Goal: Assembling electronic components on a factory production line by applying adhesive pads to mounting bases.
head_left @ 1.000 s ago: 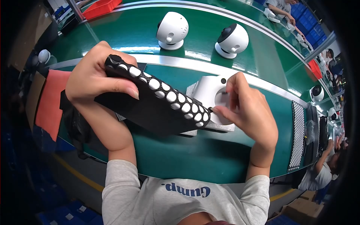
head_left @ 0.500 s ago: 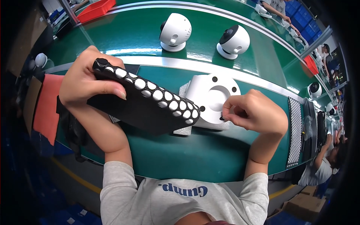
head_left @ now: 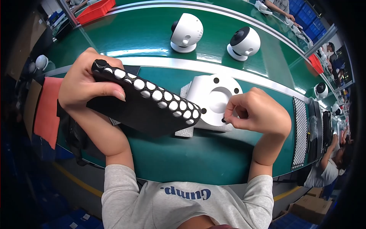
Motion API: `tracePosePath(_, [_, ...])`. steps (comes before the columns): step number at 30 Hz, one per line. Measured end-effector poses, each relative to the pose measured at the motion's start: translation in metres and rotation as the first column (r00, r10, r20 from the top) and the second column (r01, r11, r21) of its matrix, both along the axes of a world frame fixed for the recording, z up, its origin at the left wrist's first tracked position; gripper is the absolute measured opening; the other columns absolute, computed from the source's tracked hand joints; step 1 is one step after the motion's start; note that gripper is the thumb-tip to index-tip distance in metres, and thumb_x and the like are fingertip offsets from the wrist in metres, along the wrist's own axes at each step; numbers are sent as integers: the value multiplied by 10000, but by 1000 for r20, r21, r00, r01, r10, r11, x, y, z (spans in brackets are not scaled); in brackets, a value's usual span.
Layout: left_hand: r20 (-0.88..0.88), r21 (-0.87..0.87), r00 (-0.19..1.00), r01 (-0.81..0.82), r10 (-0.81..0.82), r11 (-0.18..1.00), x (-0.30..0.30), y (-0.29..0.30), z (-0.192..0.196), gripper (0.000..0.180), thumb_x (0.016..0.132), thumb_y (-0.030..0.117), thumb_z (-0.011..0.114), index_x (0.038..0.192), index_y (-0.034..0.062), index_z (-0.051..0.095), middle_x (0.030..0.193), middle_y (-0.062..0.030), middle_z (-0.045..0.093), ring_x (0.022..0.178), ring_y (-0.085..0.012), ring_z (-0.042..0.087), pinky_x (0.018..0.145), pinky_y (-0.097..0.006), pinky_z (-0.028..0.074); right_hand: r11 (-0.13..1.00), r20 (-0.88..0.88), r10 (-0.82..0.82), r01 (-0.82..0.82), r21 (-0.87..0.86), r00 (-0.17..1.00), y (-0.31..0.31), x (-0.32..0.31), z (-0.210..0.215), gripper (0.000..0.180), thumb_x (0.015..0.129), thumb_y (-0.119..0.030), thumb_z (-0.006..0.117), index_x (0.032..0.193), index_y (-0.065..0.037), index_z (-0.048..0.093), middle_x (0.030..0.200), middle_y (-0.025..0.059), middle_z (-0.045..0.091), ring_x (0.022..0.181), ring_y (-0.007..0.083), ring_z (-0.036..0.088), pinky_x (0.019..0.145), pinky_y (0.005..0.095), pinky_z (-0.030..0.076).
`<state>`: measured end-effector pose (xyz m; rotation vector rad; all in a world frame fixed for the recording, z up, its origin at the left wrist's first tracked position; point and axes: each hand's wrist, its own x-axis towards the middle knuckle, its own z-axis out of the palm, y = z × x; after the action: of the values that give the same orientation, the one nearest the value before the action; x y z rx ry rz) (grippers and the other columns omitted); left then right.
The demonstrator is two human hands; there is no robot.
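My left hand (head_left: 85, 78) is closed on a bent black sheet (head_left: 131, 108) whose folded edge carries rows of white round spots. The sheet's far end reaches over the near left side of a white round device base (head_left: 233, 82). That base lies tilted on a grey foam block (head_left: 184, 132), its ring-shaped face with a round hollow turned up. Small black round pads (head_left: 216, 80) sit around the ring. At the ring's near right, the pinched thumb and forefinger of my right hand (head_left: 263, 112) are on a black round pad (head_left: 223, 120); the fingertips partly hide it.
Two white ball-shaped cameras (head_left: 187, 32) (head_left: 246, 42) stand on the green belt beyond a metal rail. A spotted strip (head_left: 299, 133) lies at the table's right end. Orange-red material (head_left: 47, 110) is at the left. A red tray (head_left: 95, 11) and other people are farther off.
The two ball-shaped cameras on the belt have shifted to the right. My hands, the sheet and the base keep almost the same places, with the right fingers still at the same pad.
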<state>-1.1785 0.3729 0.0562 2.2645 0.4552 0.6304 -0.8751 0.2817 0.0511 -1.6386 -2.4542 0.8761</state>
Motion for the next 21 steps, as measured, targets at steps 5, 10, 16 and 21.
tracePosePath(5, [8,-17,1000,6,-6,1000,-10,3,0,228,609,105,714,578,-15,522,468,-26,427,425,-99,365,424,-240,249,999,4,-14,14,34,1000,3,-13,-2,26,607,-66,574,594,-44,573,529,71,544,506,228,546,468,292,406])
tracePosePath(10, [24,-24,1000,6,-5,1000,-23,6,-1,231,608,104,716,579,-17,520,467,-22,420,425,-96,357,422,-242,244,997,42,-22,18,80,999,5,-25,-3,31,597,-70,577,581,-45,577,537,80,550,518,236,553,474,292,414])
tracePosePath(16, [16,-16,999,33,-33,999,-35,11,-1,254,608,131,731,593,-12,522,458,-14,402,417,-91,339,413,-238,236,998,50,-24,21,55,998,8,-37,-1,37,594,-76,579,582,-41,585,541,89,554,514,251,548,475,294,419])
tracePosePath(21, [33,-22,999,21,-20,1000,-49,13,-5,269,605,145,739,601,-15,522,456,-13,406,416,-90,342,411,-238,234,987,115,-31,12,157,993,9,-49,-8,126,617,-137,627,579,-42,553,544,93,557,532,266,553,490,316,426])
